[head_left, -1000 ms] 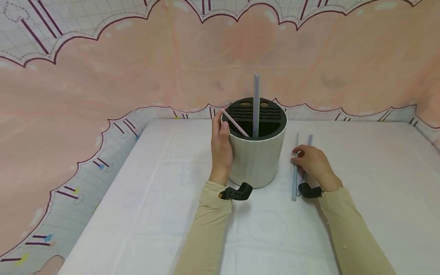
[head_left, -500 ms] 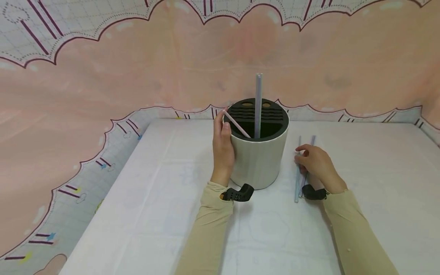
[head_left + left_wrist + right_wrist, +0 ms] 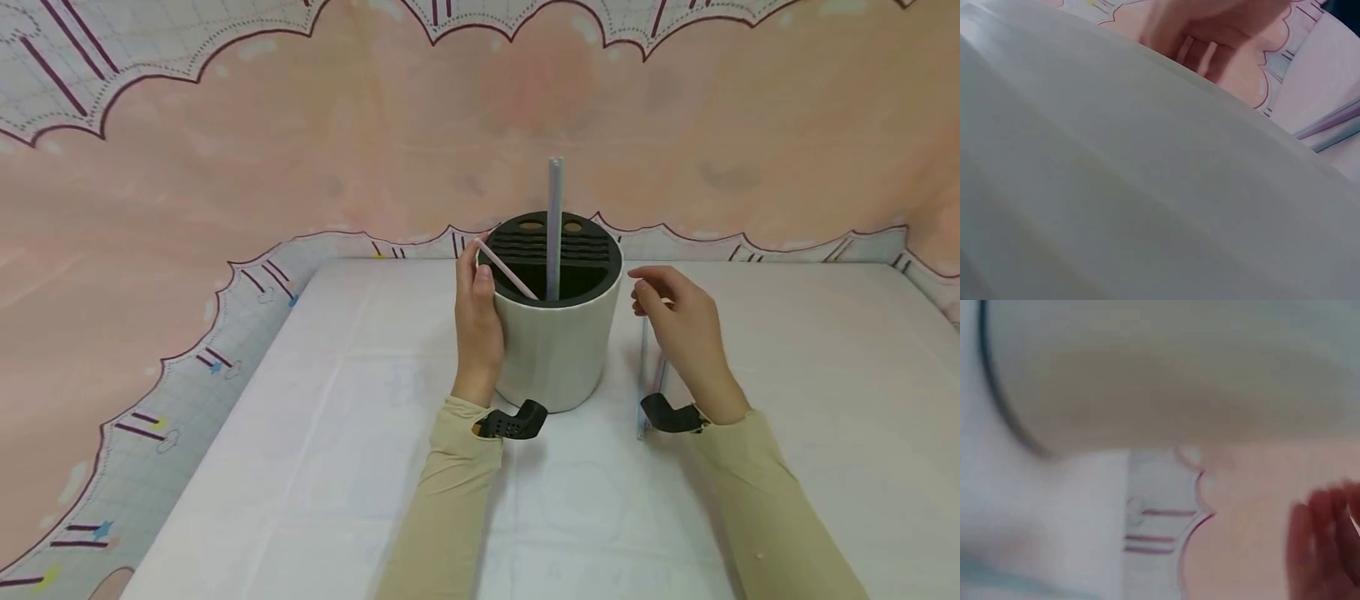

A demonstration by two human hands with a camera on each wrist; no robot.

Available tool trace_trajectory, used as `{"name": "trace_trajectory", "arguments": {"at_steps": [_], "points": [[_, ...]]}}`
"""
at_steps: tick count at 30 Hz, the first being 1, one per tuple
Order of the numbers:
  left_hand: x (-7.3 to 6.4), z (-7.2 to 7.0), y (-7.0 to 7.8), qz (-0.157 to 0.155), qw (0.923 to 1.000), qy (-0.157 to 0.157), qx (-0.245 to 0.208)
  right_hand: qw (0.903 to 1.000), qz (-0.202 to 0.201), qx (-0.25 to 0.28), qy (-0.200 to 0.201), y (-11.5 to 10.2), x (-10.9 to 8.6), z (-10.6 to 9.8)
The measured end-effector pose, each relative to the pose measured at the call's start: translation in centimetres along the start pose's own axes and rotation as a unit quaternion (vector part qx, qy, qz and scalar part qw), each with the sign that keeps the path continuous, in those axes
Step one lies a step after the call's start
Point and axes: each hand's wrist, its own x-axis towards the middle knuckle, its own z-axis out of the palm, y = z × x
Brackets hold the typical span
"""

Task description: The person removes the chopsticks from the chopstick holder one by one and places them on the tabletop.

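Note:
A cream ribbed utensil holder [image 3: 555,358] with a black slotted top stands on the table. Clear bluish straws [image 3: 554,225] rise upright from its front opening, and a pale pink straw [image 3: 510,271] leans against the rim on the left. My left hand [image 3: 478,333] grips the holder's left side, its fingertips beside the pink straw's upper end. Just right of the holder, my right hand [image 3: 678,325] is raised, fingers loosely bent, with nothing showing between them. Below it lie a few loose straws [image 3: 642,383], partly covered by the hand and the wrist camera.
A white cloth covers the table [image 3: 360,467]. Behind it hangs a peach curtain [image 3: 420,125] with a scalloped white border. Black cameras [image 3: 513,421] sit on both wrists, the left one close to the holder's base.
My right hand has left the loose straws and moved up and away from me, to about the height of the holder's rim. The left hand keeps its grip; the straws stay on the table.

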Motion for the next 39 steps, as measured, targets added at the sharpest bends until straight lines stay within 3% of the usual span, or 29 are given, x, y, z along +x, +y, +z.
{"name": "trace_trajectory", "arguments": {"at_steps": [3, 7, 10, 14, 20, 25, 30, 39], "points": [[0.2, -0.3, -0.9, 0.007, 0.9999, 0.007, 0.005, 0.9959, -0.063, 0.028, 0.058, -2.9, -0.5, 0.1], [0.2, -0.5, -1.2, 0.009, 0.9998, 0.015, 0.005, 0.9763, -0.167, 0.089, 0.105, -6.4, -1.6, 0.2], [0.2, -0.4, -1.2, 0.011, 0.9998, 0.015, -0.002, 0.9558, -0.246, 0.125, 0.102, -8.3, -2.4, 0.3], [0.1, -0.2, -1.1, 0.009, 0.9998, 0.016, -0.003, 0.9422, -0.309, 0.100, 0.082, -7.7, -2.4, 1.4], [0.0, 0.1, -1.0, 0.004, 0.9999, 0.011, -0.005, 0.9419, -0.328, 0.008, 0.072, -6.9, -2.4, 2.6], [0.0, 0.2, -1.0, 0.015, 0.9998, 0.009, -0.003, 0.9327, -0.345, -0.071, 0.078, -8.0, -2.7, 3.1], [0.1, 0.4, -1.0, 0.017, 0.9998, 0.014, 0.002, 0.9281, -0.351, -0.091, 0.085, -8.7, -2.9, 3.2], [0.0, 0.4, -1.0, 0.015, 0.9995, 0.020, 0.017, 0.9287, -0.353, -0.101, 0.053, -9.0, -3.1, 3.0]]}}
